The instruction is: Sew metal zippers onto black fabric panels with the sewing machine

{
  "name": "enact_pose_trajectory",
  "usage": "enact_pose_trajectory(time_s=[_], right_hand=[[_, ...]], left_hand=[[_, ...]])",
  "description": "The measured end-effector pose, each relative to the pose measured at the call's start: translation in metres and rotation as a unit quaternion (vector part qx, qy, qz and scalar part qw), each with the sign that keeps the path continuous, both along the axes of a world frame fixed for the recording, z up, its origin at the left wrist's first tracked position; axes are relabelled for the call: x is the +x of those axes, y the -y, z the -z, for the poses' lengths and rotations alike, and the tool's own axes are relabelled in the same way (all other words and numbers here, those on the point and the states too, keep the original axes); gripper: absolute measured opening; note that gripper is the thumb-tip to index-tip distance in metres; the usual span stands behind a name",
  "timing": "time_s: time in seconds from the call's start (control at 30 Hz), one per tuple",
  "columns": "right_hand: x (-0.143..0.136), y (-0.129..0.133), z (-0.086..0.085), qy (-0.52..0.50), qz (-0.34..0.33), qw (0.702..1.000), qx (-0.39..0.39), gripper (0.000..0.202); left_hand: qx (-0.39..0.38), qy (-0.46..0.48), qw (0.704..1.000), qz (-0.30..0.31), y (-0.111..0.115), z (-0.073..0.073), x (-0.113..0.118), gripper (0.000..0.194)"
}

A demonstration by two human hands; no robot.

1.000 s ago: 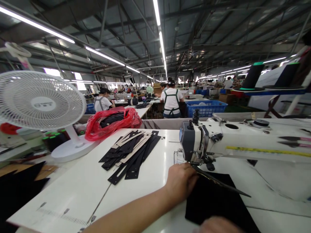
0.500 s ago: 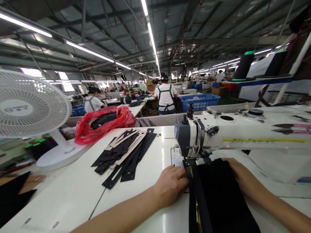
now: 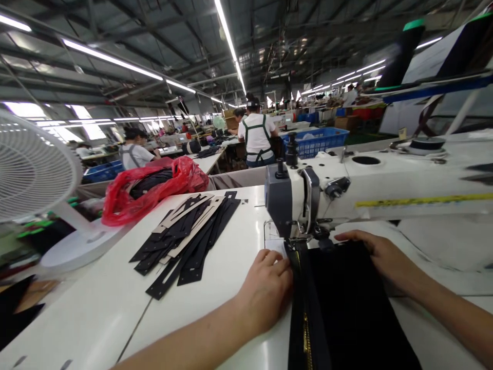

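A black fabric piece [image 3: 354, 303] with a gold-toothed zipper [image 3: 307, 336] along its left part lies under the needle area of a white sewing machine [image 3: 308, 200]. My left hand [image 3: 265, 290] rests on the white table at the fabric's left edge, fingers curled and gripping that edge just in front of the presser foot. On the far right side, my right hand [image 3: 379, 254] holds the fabric's upper right corner. Its forefinger reaches along the top edge towards the machine head, while the other fingers are partly hidden behind the cloth.
Black and beige slotted strips [image 3: 188, 239] lie piled on the table [image 3: 227, 308], left of my hand. Beyond them sits a red plastic bag [image 3: 154, 185] of dark material. A white fan [image 3: 34, 169] stands far left. Co-workers [image 3: 256, 131] and a blue basket [image 3: 318, 141] are farther back.
My view has shifted slightly, moving the table and machine in the picture. My right forefinger has come closer to the presser foot. Both hands stay at the fabric.
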State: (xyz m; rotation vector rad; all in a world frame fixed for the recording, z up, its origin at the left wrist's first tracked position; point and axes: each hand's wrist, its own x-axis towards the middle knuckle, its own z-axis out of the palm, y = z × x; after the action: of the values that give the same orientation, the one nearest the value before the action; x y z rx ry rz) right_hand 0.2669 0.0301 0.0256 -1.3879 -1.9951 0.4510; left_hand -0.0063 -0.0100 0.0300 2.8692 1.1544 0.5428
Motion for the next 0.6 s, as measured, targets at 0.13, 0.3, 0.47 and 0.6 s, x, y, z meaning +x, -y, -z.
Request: enact_pose_trajectory(time_s=[0.13,0.3,0.47,0.6], right_hand=[[-0.001,0.003,0.0,0.008,0.025,1.0,-0.006,0.026],[-0.002,0.013,-0.016,0.02,0.122,0.992,-0.034,0.051],[-0.006,0.0,-0.019,0.092,0.035,0.995,0.002,0.033],[-0.001,-0.015,0.001,0.181,0.029,0.981,0.069,0.025]], left_hand=[[0.001,0.013,1.0,0.0,0.002,0.0,0.0,0.008],[-0.011,0.021,1.0,-0.011,0.005,0.003,-0.002,0.01],[0.003,0.024,1.0,-0.006,0.002,0.002,-0.001,0.01],[0.015,0.041,0.999,-0.006,0.0,0.002,0.0,0.011]])
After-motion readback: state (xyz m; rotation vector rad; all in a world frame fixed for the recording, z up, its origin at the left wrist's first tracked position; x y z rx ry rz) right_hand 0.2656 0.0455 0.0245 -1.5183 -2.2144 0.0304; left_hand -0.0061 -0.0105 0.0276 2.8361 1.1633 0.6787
